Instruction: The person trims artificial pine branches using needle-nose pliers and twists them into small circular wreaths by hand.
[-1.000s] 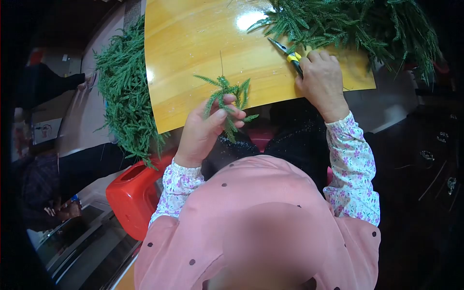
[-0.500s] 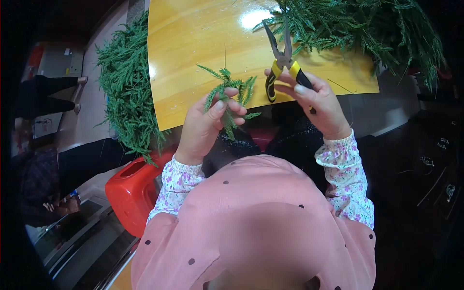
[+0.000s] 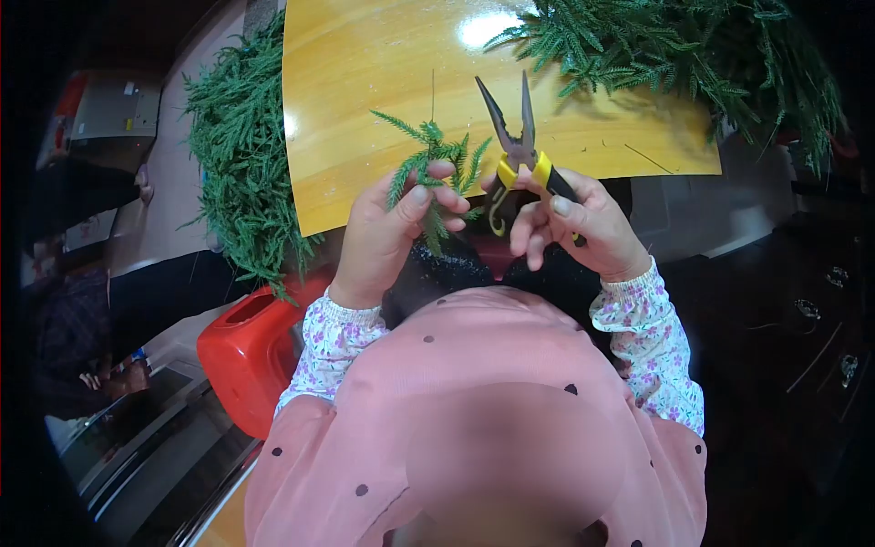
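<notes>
Pinched in the fingers of my left hand (image 3: 387, 223) is a small green artificial sprig (image 3: 433, 164), with a thin straight stem pointing up over the table edge. My right hand (image 3: 583, 223) holds long-nose pliers (image 3: 521, 150) with yellow and black handles. The jaws are spread apart and point up over the wooden table (image 3: 365, 64). A short gap separates the pliers from the sprig. One handle lies against my right palm, and my fingers partly cover the handles.
Green foliage (image 3: 656, 50) is heaped at the table's upper right, and another pile (image 3: 241, 155) stands left of the table. A red stool (image 3: 241, 356) is at the lower left. Other people's dark-clothed legs (image 3: 173, 296) show farther left. A thin offcut lies near the table's right edge.
My right hand has lifted the pliers off the table, turned them upright with the jaws spread, and brought them nearer the sprig. My left hand has kept hold of the sprig.
</notes>
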`<state>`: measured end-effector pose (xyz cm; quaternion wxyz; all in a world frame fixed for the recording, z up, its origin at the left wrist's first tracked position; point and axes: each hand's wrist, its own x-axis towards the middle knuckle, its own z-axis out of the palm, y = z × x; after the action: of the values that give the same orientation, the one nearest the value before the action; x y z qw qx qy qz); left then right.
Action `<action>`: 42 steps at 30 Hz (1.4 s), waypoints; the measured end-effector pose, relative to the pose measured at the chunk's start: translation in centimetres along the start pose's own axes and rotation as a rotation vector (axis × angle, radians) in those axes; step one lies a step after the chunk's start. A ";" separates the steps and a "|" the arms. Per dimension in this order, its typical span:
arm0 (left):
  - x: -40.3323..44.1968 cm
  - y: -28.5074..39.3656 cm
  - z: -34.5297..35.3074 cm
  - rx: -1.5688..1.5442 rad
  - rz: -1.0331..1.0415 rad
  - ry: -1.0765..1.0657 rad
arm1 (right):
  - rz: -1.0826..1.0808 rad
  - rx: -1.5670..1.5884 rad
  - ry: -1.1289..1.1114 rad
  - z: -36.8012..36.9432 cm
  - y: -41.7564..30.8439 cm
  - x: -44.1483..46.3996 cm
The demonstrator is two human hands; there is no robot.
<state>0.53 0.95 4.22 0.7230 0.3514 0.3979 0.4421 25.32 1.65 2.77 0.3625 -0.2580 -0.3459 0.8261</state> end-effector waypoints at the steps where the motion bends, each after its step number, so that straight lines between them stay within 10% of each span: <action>1: 0.0 -0.1 0.0 0.002 0.005 -0.003 | 0.003 0.011 0.005 0.3 0.0 -0.1; 6: -0.3 0.1 0.3 0.098 0.029 0.014 | 0.039 -0.018 0.042 1.9 -0.6 -0.6; 13: -0.5 -0.1 0.2 0.178 0.128 0.078 | -0.348 -1.123 0.212 1.5 0.0 -0.7; 42: 0.0 -2.3 -0.1 0.581 0.120 0.028 | -0.599 -1.472 0.334 2.1 2.1 2.2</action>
<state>1.22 0.13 2.21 0.5593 0.5605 0.4959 0.3565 21.64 1.52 2.11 0.3523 -0.4466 -0.7964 0.2052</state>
